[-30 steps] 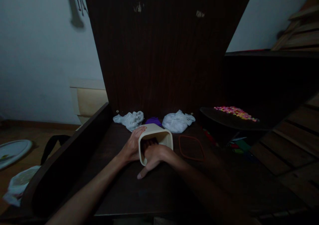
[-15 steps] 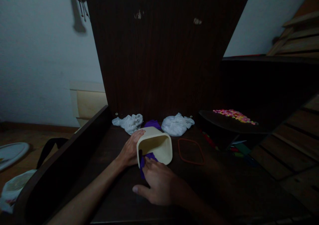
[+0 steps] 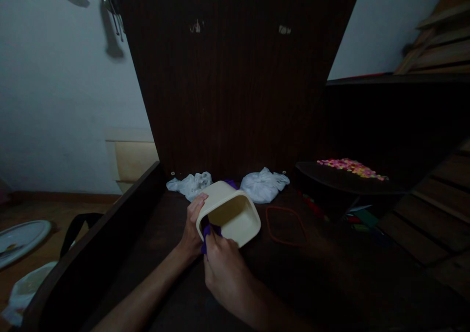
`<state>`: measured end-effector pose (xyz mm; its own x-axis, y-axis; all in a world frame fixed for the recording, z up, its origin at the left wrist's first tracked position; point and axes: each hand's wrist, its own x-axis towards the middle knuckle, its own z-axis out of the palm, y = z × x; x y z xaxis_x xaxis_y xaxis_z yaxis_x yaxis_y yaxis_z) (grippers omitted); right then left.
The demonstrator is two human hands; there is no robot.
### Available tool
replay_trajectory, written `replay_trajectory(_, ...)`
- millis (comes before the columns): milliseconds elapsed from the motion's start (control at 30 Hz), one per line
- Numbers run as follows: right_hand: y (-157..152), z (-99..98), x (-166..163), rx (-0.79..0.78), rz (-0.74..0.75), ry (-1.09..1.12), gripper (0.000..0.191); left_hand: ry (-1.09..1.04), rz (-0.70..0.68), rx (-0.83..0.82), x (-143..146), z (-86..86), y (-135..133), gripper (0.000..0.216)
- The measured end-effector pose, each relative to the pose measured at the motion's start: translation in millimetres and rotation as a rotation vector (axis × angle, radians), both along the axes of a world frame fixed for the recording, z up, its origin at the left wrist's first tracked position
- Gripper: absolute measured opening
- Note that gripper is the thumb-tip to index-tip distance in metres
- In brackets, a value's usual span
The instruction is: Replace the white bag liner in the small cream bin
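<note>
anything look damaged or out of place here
The back panel has two pale, ragged patches high up, which stand out against its dark surface and may be peeled finish or residue. The tub is tipped, mouth toward the person, but the left hand is holding it.

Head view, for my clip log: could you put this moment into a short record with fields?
Left hand: holds the left side of the cream container
Right hand: holds a purple cloth at the left edge of the container's opening
Container pose: tilted, opening toward the person
Behind container: two white plastic bags, with a bit of purple material between them
Right of container: a reddish-brown rounded ring on the dark surface
Farther right: small pink and yellow pieces
Lighting: dim
</note>
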<state>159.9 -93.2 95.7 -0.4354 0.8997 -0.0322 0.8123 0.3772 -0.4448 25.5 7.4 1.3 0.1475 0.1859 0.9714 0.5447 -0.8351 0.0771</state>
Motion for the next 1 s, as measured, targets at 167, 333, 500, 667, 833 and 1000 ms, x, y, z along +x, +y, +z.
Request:
replay_trajectory(167,2.2,7.8,6.0,0.115,0.067,-0.119,0.071,0.019,0.004,-0.023,1.2,1.4,2.4,0.066)
replay_trajectory(333,10.7,6.7,28.4,0.278,0.186,-0.254,0.072,0.132,-0.068,-0.175,-2.0,1.5,2.0,0.087)
replay_trajectory(500,19.5,-10.1,52.6,0.473,0.331,-0.431,0.050,0.236,-0.165,-0.338,-5.1,9.2,-4.6,0.109)
replay_trajectory(667,28.4,-21.6,64.9,0.572,0.449,-0.454,0.037,0.227,-0.124,-0.288,-7.5,14.9,-1.2,0.124)
replay_trajectory(833,32.0,-16.9,65.2,0.543,0.496,-0.528,0.033,0.237,-0.122,-0.214,-11.9,9.0,7.5,0.110)
replay_trajectory(1000,34.3,-12.0,53.5,0.384,0.500,-0.613,0.042,0.228,-0.135,-0.142,-13.7,5.0,12.5,0.103)
